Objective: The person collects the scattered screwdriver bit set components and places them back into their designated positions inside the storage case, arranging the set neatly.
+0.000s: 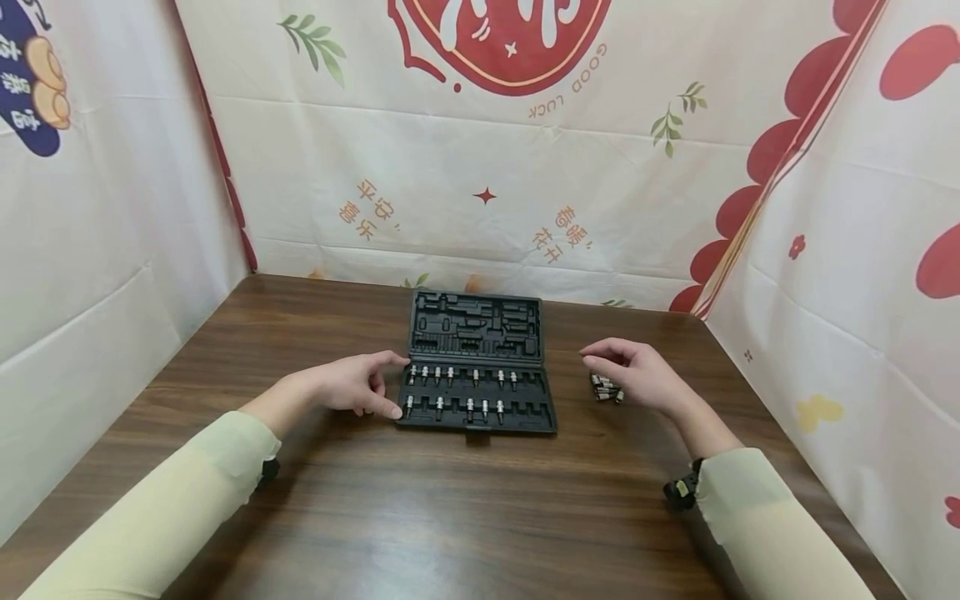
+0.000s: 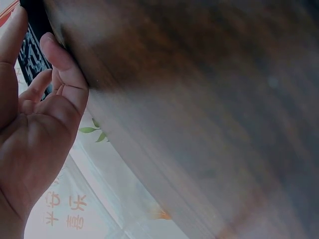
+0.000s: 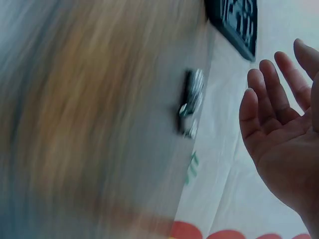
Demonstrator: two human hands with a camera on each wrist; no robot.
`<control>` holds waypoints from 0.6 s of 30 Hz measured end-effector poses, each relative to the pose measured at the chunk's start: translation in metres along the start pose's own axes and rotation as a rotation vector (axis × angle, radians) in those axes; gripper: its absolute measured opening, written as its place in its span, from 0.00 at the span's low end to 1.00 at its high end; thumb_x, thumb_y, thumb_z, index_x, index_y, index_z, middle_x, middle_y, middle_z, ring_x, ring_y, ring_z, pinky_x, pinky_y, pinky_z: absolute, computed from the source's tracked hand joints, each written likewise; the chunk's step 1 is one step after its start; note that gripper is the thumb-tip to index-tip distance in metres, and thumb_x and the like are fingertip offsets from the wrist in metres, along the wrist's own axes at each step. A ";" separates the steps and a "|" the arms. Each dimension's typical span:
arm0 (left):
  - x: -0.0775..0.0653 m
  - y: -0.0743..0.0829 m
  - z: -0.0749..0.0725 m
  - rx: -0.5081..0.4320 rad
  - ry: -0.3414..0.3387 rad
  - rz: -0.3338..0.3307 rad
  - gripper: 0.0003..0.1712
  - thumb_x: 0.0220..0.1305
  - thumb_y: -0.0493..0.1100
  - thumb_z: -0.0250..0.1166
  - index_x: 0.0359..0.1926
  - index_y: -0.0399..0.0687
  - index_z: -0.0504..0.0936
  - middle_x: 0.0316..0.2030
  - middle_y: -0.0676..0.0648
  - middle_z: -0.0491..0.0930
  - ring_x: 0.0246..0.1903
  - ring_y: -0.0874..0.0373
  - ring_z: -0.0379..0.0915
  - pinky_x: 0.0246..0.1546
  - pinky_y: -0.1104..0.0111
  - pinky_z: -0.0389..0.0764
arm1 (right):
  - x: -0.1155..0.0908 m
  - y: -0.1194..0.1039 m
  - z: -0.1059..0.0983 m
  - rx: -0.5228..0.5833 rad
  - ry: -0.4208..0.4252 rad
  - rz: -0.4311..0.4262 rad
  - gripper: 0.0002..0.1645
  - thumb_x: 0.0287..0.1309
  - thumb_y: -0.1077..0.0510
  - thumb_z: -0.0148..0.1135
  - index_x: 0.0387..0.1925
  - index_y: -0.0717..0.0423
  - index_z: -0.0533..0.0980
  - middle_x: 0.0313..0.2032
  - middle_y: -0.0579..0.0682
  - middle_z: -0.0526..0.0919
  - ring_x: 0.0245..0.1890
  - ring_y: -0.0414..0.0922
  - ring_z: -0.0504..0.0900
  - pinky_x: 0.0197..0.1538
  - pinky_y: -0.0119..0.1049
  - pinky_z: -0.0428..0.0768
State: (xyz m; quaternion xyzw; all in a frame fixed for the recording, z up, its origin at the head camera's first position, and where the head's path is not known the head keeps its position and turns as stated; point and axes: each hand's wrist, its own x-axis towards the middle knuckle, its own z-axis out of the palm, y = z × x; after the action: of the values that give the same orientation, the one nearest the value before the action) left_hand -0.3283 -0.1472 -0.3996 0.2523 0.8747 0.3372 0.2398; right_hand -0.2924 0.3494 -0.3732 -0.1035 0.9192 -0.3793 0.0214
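Twelve bits (image 1: 470, 408) are sitting in the black case (image 1: 528, 422), which is lying open near the middle of the table (image 1: 450, 508). Seven are sharing the row toward twelve o'clock, and five are sharing the row toward six. The lid (image 1: 477, 323) is lying back at twelve o'clock (its moulded hollows are showing plainly), and a small latch (image 1: 477, 438) is jutting out at six.

The left hand (image 1: 348, 385) is meeting the case at nine o'clock: its index fingertip is touching the edge by the hinge, while its thumb is resting at the corner toward eight. Those two are lying well apart, unclenched, and the other fingers are bending loosely beneath.

The right hand (image 1: 637, 375) is hovering at three o'clock from the case, near a loose pile (image 1: 606, 388) of more bits. The pile is peeking out at about eight o'clock from the middle of that hand. Its fingers are released and curving softly (the right wrist view is showing a gap between them and the pile, which is blurring there).

A black device (image 1: 681, 493) is poking out from the right sleeve (image 1: 757, 500). Beyond the table, at twelve o'clock, a white cloth (image 1: 450, 150) is hanging, and a red emblem (image 1: 502, 62) is topping it.
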 end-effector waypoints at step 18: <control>-0.002 0.002 0.000 -0.015 -0.011 0.002 0.54 0.68 0.52 0.80 0.85 0.48 0.61 0.31 0.47 0.81 0.28 0.56 0.76 0.33 0.64 0.81 | -0.011 0.040 -0.024 -0.101 0.002 0.064 0.23 0.78 0.42 0.67 0.61 0.52 0.86 0.52 0.56 0.88 0.47 0.46 0.80 0.46 0.35 0.80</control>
State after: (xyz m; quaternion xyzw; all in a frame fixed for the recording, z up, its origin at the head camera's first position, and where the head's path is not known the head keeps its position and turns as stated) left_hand -0.3262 -0.1475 -0.3979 0.2531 0.8705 0.3426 0.2464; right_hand -0.2916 0.3962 -0.3847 -0.0748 0.9400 -0.3318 0.0275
